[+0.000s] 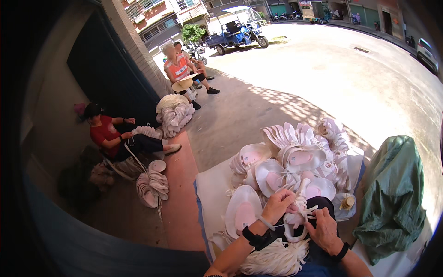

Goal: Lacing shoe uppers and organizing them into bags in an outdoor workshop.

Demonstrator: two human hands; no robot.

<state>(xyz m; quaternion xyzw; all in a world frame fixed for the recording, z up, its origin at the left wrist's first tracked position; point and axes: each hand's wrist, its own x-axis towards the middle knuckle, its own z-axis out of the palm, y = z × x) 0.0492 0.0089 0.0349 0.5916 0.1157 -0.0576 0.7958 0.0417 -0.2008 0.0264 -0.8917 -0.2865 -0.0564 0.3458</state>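
the left hand (280, 205) pinches a narrow white fabric strap (302, 202) above the lap; the right hand (324, 229) is at its loose strips, grip unclear. alongside, oval white pink-lined shoe pieces (243, 207) carry small dark printed marks (245, 225), illegible.

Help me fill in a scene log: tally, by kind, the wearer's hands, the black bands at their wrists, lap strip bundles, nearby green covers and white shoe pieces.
Hands (left hand, right hand): 2
Black bands: 2
Strip bundle: 1
Green cover: 1
Shoe pieces: overlapping, cannot be counted
Total, without shoe pieces: 6
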